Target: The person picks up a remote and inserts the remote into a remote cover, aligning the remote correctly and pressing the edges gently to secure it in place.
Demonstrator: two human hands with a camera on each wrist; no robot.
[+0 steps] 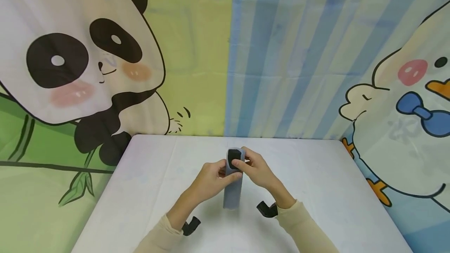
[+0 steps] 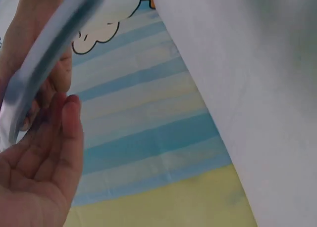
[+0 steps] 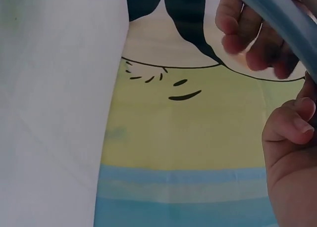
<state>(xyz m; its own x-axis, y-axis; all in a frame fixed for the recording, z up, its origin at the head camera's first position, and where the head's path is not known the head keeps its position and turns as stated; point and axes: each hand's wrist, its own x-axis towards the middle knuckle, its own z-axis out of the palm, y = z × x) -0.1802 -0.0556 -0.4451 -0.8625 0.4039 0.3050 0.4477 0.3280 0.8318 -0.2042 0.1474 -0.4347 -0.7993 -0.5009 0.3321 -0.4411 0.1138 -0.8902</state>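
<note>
A long, slim grey-blue object (image 1: 232,197) with a black panel (image 1: 232,154) near its top stands roughly upright above the white table; its exact kind I cannot tell. My left hand (image 1: 209,179) grips it from the left, thumb across its front below the panel. From the right, my right hand (image 1: 258,170) pinches the top end, its thumb on the black panel and fingers partly hidden behind. In the left wrist view the object (image 2: 55,41) shows edge-on as a slightly curved strip. The right wrist view catches part of it (image 3: 283,20) at upper right, between both hands.
The white table (image 1: 140,202) ends at a back edge against a cloth backdrop (image 1: 197,100) printed with a panda and a white bird. Black wrist-worn pieces (image 1: 268,209) stick out inward beside both sleeves.
</note>
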